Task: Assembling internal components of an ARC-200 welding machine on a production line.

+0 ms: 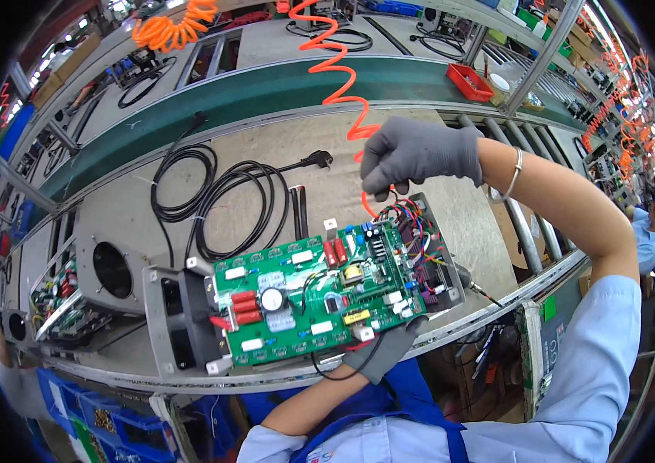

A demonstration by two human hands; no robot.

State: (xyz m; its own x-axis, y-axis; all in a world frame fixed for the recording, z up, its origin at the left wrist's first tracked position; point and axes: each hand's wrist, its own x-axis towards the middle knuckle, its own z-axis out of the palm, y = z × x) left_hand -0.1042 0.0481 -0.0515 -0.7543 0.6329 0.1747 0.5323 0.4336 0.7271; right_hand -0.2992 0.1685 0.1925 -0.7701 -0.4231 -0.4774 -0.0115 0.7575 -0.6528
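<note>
Green circuit board (316,295) is on the table (470,224), left hand (387,353) tucked against its near edge, grip hidden tbh. Right hand (420,154) is curled above the wires (414,220), can't tell if it's pinching any.

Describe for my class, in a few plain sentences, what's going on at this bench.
A person in grey gloves is working on a green circuit board fitted with red and yellow components. The left hand is at the board's near edge, its fingers partly hidden. The right hand is raised above the bundled wires at the board's right end; whether it grips anything is unclear. Beyond the board, a black plug lies on the worktop.
</note>
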